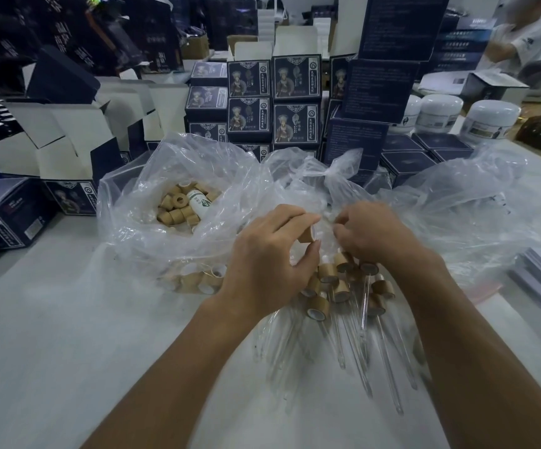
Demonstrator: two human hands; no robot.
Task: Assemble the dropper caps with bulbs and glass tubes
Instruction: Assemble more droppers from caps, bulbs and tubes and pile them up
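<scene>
Left hand (270, 254) pinches a tan cap (308, 235) just above the pile of finished droppers (343, 286); right hand (372, 233), fingers curled, its hold unclear, beside it.

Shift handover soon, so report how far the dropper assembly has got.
Done: a pile of assembled droppers, bamboo caps on glass tubes, lies on the table under the hands. In hand: the left hand pinches one bamboo cap; the right hand reaches into clear plastic. Left: many loose caps sit in the open bag.
</scene>
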